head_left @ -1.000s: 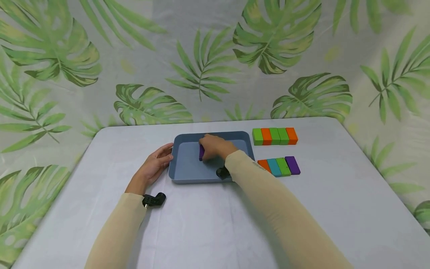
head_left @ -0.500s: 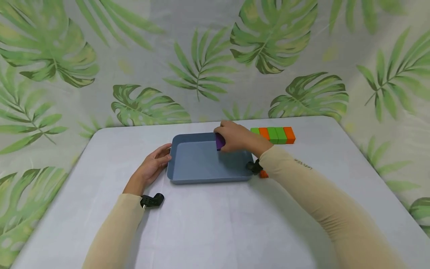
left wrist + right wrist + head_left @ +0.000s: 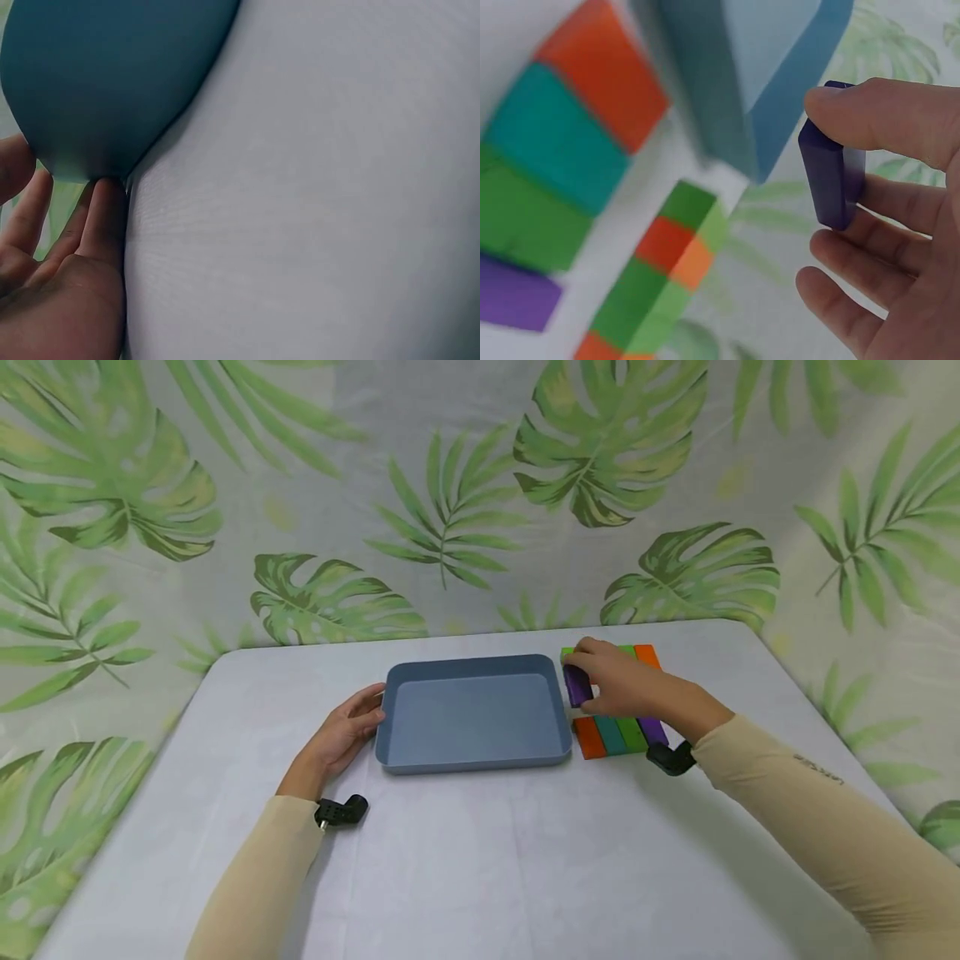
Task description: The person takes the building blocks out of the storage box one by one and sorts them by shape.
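A blue-grey tray [image 3: 480, 722] lies on the white table. My left hand [image 3: 339, 737] is at its left end; in the left wrist view the straight fingers [image 3: 103, 221] touch the tray's wall [image 3: 105, 97]. Just past the tray's right wall, my right hand [image 3: 622, 681] pinches a purple block [image 3: 577, 687]. The right wrist view shows the thumb on the top end of this purple block [image 3: 825, 176] and fingers behind it, held above the table.
Right of the tray lies a front row of blocks: orange [image 3: 589, 738], teal [image 3: 611, 735], green [image 3: 632, 735] and purple [image 3: 652, 730]. Behind it, a row of green and orange blocks [image 3: 647, 655] is partly covered by my right hand. Leaf-patterned cloth [image 3: 450, 510] hangs behind the table.
My right hand has lifted the purple block out of the tray and carried it right, past the tray's right wall. The left hand stays at the tray's left end.
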Available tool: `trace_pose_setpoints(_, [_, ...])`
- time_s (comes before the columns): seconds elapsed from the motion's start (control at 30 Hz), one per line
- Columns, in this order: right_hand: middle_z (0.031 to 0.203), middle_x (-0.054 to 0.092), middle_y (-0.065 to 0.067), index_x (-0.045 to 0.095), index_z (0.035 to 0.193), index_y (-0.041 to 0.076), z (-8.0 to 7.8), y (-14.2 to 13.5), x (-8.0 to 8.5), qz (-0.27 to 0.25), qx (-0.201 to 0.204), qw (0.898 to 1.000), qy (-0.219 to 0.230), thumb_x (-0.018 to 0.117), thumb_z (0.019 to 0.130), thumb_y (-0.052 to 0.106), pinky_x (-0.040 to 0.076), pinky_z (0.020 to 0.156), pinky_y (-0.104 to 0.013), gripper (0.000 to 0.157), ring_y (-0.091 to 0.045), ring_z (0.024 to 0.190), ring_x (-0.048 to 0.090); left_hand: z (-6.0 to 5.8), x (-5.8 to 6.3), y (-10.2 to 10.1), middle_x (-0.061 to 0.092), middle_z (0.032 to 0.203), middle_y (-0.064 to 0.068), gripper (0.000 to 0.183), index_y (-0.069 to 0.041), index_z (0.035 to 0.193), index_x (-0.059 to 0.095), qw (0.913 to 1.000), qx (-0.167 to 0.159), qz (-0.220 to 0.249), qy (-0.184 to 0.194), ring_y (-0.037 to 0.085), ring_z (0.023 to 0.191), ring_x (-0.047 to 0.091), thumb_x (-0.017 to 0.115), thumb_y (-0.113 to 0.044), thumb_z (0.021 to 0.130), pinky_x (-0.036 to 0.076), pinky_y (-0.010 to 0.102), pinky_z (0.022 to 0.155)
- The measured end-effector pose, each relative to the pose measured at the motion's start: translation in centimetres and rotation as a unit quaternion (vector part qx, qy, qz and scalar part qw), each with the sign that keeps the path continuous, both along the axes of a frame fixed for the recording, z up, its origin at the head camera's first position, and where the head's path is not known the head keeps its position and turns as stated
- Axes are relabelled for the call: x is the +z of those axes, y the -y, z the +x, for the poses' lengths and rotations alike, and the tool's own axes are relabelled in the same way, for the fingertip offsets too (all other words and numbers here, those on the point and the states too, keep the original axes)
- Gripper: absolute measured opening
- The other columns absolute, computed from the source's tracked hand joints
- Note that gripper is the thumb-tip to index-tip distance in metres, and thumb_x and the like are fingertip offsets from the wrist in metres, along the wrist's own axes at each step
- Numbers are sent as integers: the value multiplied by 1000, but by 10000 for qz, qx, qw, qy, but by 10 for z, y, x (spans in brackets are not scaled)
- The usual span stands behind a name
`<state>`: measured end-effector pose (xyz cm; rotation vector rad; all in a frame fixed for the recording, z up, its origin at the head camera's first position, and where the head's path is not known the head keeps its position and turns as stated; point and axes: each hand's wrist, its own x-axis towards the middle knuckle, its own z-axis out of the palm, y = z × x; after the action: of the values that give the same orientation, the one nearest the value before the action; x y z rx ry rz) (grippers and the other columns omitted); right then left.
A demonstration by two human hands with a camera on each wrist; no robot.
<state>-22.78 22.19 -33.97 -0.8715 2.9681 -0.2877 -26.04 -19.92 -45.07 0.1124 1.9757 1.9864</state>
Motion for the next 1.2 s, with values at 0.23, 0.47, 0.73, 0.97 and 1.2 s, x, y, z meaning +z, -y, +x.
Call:
trace_pose_setpoints(0.23, [135, 50, -22, 51, 139, -2, 18, -57, -14, -174, -733, 9971, 146, 77, 82, 15, 52, 94, -53, 65, -35, 110, 59, 0, 1, -1, 19, 167, 12, 65, -14, 159, 21, 10000, -47, -86, -17, 27, 153, 22, 49, -5, 101, 27, 34, 120])
trace_pose_setpoints(0.47, [131, 51, -28, 52, 137, -7, 31, -110, -29, -324, -1027, 9942, 49, 77, 81, 10, 50, 97, -59, 64, -41, 114, 57, -1, 1, -2, 17, 167, 13, 65, -12, 160, 20, 9999, -111, -79, -92, 27, 154, 20, 49, -5, 102, 25, 36, 123])
trace_pose_setpoints(0.73, [125, 52, -32, 54, 130, -12, 32, -139, -54, -259, -1015, 9945, 58, 77, 76, 3, 48, 97, -61, 61, -44, 110, 57, -1, -1, -1, 19, 167, 11, 66, -15, 159, 22, 10000, 1, -65, 57, 26, 153, 22, 51, -6, 101, 22, 40, 125])
trace_pose_setpoints(0.97, [129, 52, -30, 54, 132, -8, 32, -131, -64, -254, -972, 9942, 373, 77, 77, 4, 47, 99, -62, 61, -45, 115, 56, -1, 0, 0, 19, 167, 10, 65, -14, 159, 21, 10000, -16, -20, 52, 26, 153, 22, 50, -6, 102, 20, 41, 126])
trace_pose_setpoints(1.2, [128, 52, -31, 54, 133, -8, 31, -127, -69, -356, -932, 9936, 524, 77, 75, 4, 46, 99, -62, 63, -45, 116, 54, -1, 0, -1, 19, 167, 10, 64, -13, 159, 21, 10000, -8, 20, 24, 26, 154, 21, 49, -5, 102, 18, 43, 127])
